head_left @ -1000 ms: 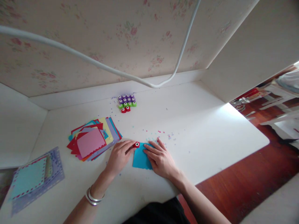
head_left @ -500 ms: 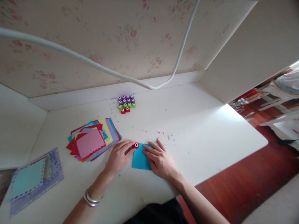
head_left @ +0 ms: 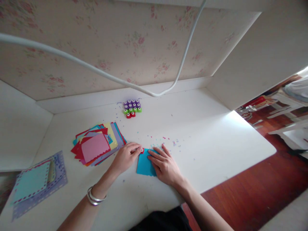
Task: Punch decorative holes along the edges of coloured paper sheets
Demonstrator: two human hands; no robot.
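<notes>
A blue sheet of paper (head_left: 143,164) lies on the white desk in front of me. At its upper left corner is a small red craft punch (head_left: 142,150), partly covered by the fingers of my left hand (head_left: 127,156), which are closed on it. My right hand (head_left: 163,163) lies flat over the right part of the blue sheet, fingers stretched out and a little apart. The sheet's lower edge looks scalloped. Tiny punched paper bits (head_left: 165,138) in pink, pale blue and purple are scattered just beyond my right hand.
Left of my hands lies a pile of coloured paper (head_left: 95,147). Farther left are pale blue and purple sheets with punched borders (head_left: 32,181). Several purple, green and red punches (head_left: 132,108) stand in rows near the wall. A white cable (head_left: 96,69) hangs across the view.
My left thumb and fingers have moved onto the top of the red punch and now cover most of it. The right hand still rests on the blue sheet. The view has shifted slightly.
</notes>
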